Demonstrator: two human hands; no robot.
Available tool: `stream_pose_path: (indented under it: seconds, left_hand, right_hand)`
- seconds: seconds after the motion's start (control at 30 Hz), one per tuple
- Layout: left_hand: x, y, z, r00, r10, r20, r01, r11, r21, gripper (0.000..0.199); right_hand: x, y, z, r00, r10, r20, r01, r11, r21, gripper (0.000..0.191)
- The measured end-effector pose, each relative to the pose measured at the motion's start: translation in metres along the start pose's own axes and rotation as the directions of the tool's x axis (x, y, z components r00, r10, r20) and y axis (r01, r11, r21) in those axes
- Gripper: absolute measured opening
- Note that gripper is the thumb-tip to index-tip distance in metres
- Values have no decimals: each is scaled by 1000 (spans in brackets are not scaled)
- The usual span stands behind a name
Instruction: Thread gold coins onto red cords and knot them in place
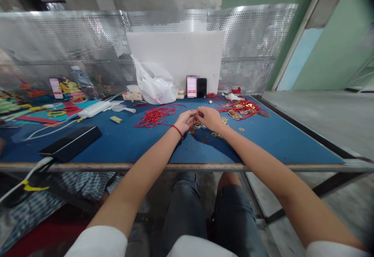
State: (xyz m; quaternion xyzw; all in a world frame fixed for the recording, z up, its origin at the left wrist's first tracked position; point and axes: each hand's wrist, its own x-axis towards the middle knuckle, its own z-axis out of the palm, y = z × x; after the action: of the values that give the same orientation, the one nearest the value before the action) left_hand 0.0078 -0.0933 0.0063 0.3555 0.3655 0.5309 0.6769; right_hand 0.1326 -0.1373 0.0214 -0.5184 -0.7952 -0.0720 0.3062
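Observation:
My left hand [186, 121] and my right hand [209, 117] meet fingertip to fingertip just above the table. A strand of red cord [156, 116] runs from a loose heap on the left into my left hand, whose fingers are closed on it. The fingers of my right hand are pinched together against the left fingertips; what lies between them is too small and hidden to make out. Below and around both hands lie several brass-coloured coins with holes [214, 134]. To the right sits a larger pile of such coins tangled with red cord [242, 110].
A white plastic bag [156, 83] and two phones [196, 86] stand at the back against a white board. A black power strip [71, 144], a small hand fan [123, 109] and scissors [57, 113] lie leftward. Another person sits at the left.

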Motion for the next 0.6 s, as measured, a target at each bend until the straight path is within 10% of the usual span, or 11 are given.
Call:
stream_pose_path:
  seconds: [0.43,0.6]
  left_hand:
    - [-1,3,1,997,65,51,-64,997,-31,17]
    - [-3,2,2,995,81,53,-80,997,-21,17]
  right_hand:
    - [8,16,12,962,223,-156,-130,882,453,17]
    - [13,28,22,971,239,-15,-188,800,571,20]
